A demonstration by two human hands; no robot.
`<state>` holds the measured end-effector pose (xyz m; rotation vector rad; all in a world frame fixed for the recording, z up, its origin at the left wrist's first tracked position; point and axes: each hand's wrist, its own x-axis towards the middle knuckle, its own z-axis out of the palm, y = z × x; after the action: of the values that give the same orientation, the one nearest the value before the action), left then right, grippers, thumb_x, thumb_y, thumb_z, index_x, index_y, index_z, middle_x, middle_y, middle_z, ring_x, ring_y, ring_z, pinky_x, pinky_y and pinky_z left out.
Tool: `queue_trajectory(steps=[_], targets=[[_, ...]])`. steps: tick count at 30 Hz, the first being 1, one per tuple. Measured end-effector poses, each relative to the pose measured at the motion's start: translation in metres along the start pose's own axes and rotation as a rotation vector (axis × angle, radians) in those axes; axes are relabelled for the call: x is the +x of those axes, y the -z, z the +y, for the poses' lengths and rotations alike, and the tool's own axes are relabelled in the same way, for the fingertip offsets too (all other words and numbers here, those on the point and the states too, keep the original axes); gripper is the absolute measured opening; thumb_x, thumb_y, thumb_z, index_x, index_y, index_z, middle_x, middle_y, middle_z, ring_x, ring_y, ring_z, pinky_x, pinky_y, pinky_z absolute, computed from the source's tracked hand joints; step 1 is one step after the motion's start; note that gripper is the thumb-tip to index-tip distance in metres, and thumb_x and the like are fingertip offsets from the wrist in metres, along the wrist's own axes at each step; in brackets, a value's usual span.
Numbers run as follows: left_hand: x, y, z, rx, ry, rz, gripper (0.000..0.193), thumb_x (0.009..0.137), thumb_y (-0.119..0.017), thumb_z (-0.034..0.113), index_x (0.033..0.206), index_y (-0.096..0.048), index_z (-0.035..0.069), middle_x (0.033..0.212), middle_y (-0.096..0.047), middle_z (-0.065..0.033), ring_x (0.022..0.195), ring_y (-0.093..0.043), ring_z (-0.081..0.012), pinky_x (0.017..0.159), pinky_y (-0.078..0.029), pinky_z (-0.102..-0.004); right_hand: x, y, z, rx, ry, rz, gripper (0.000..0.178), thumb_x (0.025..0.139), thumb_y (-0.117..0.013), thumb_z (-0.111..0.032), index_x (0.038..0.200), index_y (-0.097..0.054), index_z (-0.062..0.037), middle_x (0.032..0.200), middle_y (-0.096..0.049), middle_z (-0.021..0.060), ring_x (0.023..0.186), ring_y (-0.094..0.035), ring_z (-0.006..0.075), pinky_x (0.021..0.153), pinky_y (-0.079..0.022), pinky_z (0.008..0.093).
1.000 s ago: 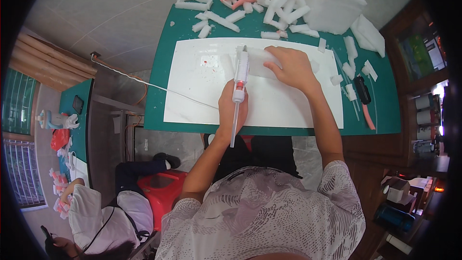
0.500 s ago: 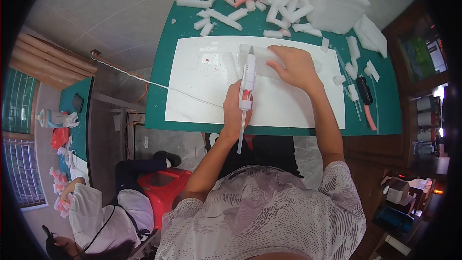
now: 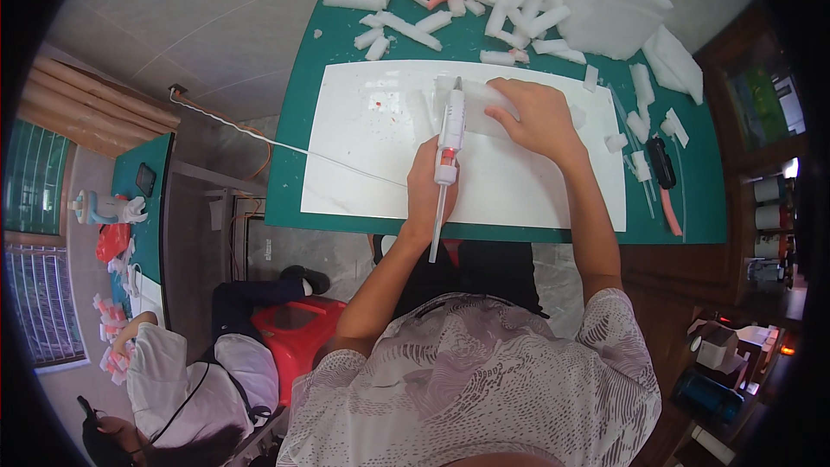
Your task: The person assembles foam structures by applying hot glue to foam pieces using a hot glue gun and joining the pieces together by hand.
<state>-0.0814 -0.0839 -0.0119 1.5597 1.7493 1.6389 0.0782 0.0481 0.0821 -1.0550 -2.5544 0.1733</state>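
My left hand (image 3: 421, 180) is wrapped round a white hot glue gun (image 3: 450, 128), a clear glue stick (image 3: 437, 229) poking out of its back end toward me. The gun's nozzle points away from me, over the near-left part of a flat white foam piece (image 3: 481, 105). Whether the tip touches the foam, I cannot tell. My right hand (image 3: 540, 119) holds that piece from the right, thumb and fingers bent over it, fingertips partly hidden. Left of the gun, a white foam strip (image 3: 420, 117) lies on the white board (image 3: 363, 151).
Foam strips and frames (image 3: 415, 30) and a big white foam block (image 3: 614, 13) crowd the far edge of the green table (image 3: 290, 173). Black-handled pliers-like tool (image 3: 661, 164) lies right. A white cord (image 3: 337, 164) crosses the board. A co-worker (image 3: 173, 372) sits left.
The glue gun has shifted slightly away from me, its back end tilting a little. My right hand stays on the foam piece. The whole view has shifted slightly.
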Motion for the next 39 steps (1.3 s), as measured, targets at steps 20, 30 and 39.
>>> queue_trajectory(steps=[20, 30, 39], targets=[[0.001, 0.001, 0.009, -0.036, 0.069, -0.017, 0.007, 0.095, -0.058, 0.002, 0.101, -0.057, -0.003, 0.082, -0.058, -0.0184, 0.071, -0.057, -0.0285, 0.068, -0.048, -0.0363, -0.001, -0.002, 0.003, 0.013, 0.027, 0.016, 0.038, 0.09, -0.068, -0.034, 0.118, -0.068, -0.0092, 0.103, -0.072, 0.0118, 0.094, -0.068, 0.0321, 0.079, -0.052, 0.0394], [-0.001, 0.001, 0.006, -0.02, 0.062, -0.003, 0.008, 0.096, -0.059, 0.003, 0.1, -0.057, -0.003, 0.08, -0.06, -0.0193, 0.069, -0.058, -0.0298, 0.066, -0.048, -0.0369, -0.002, -0.001, 0.003, 0.014, 0.037, 0.01, 0.037, 0.09, -0.068, -0.032, 0.118, -0.068, -0.009, 0.101, -0.071, 0.0114, 0.092, -0.067, 0.0319, 0.079, -0.052, 0.0387], [-0.002, 0.003, 0.004, -0.047, 0.03, -0.013, 0.006, 0.095, -0.058, 0.002, 0.098, -0.056, -0.003, 0.08, -0.059, -0.0181, 0.069, -0.057, -0.0275, 0.066, -0.048, -0.0361, -0.003, -0.001, 0.003, 0.012, 0.062, 0.009, 0.035, 0.091, -0.067, -0.03, 0.119, -0.067, -0.0086, 0.097, -0.07, 0.0119, 0.089, -0.066, 0.0322, 0.077, -0.051, 0.0395]])
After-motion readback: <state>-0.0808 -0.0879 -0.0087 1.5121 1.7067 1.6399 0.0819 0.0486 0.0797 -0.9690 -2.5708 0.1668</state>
